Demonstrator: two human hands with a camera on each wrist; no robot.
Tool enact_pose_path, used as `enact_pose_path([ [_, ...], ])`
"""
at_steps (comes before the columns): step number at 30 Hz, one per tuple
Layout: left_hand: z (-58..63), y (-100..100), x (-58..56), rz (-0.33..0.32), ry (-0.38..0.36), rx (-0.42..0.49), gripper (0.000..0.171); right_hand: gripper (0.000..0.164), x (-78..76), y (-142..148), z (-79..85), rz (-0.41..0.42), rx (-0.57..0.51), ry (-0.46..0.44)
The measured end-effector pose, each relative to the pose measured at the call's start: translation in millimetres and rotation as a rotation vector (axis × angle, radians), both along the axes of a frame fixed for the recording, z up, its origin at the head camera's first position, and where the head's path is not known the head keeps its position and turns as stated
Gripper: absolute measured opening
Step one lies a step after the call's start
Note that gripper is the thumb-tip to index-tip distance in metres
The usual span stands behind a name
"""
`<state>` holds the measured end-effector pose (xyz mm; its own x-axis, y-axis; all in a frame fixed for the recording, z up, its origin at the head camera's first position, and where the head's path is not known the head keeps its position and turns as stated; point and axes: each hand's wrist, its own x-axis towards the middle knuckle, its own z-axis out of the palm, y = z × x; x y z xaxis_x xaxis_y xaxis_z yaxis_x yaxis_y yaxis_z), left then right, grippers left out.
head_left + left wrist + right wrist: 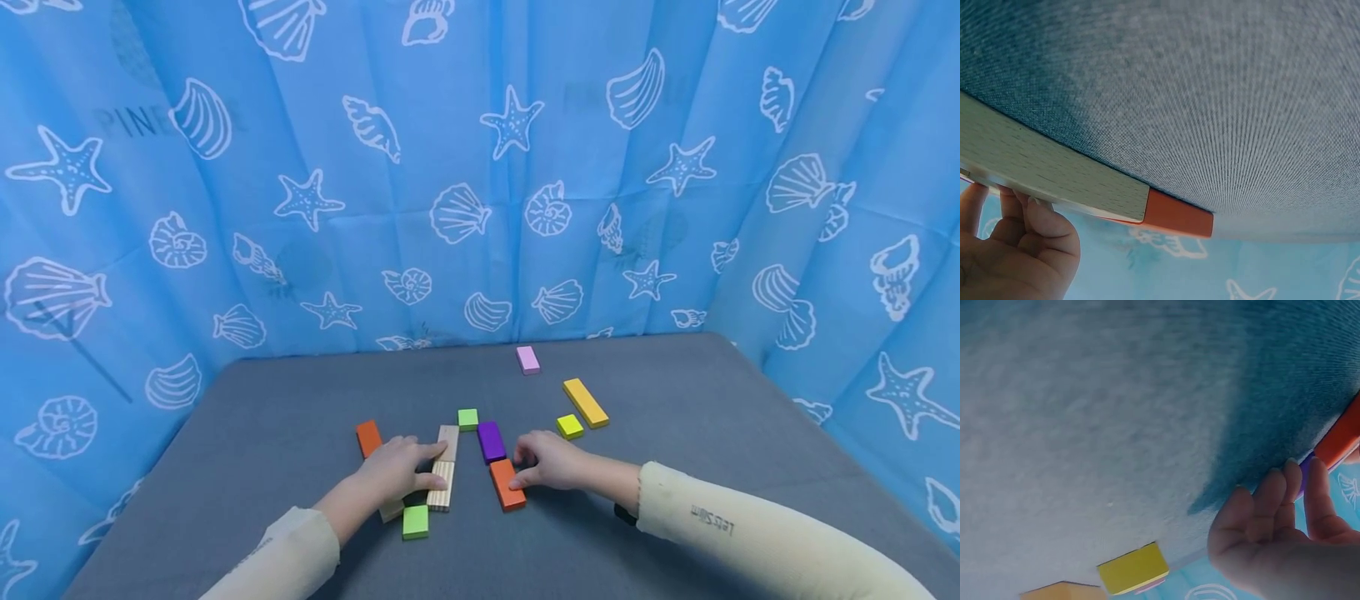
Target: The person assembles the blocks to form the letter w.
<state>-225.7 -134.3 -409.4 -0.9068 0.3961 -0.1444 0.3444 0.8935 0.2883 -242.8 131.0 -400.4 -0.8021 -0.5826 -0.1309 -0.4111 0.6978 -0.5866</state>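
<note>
My left hand (397,468) lies over a left-hand row, an orange block (367,437) with a plain wooden block (1054,150) behind the hand. Its index finger and thumb reach right, touching two pale wooden blocks, the far one (447,442) and the striped near one (440,485), set end to end. To the right, my right hand (553,460) has its thumb against the side of a red-orange block (507,485), other fingers loosely bent. That block meets a purple block (491,442) end to end. One green block (467,419) sits at the far end, another (416,522) nearer.
Beyond the right hand are a small yellow block (569,427) and a long amber block (586,403). Farther back lies a pink block (528,360). The grey cloth-covered table (300,392) ends at a blue shell-print curtain (480,167).
</note>
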Motion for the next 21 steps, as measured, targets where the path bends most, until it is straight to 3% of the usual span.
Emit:
enact_pose_path([
  [10, 2.6, 0.8, 1.2, 0.013, -0.006, 0.002, 0.065, 0.024, -1.6, -3.6, -2.8, -0.059, -0.015, -0.046],
  [21, 4.5, 0.9, 2.7, -0.001, 0.003, 0.007, 0.064, 0.024, -5.1, -4.0, -3.0, -0.053, -0.024, -0.065],
])
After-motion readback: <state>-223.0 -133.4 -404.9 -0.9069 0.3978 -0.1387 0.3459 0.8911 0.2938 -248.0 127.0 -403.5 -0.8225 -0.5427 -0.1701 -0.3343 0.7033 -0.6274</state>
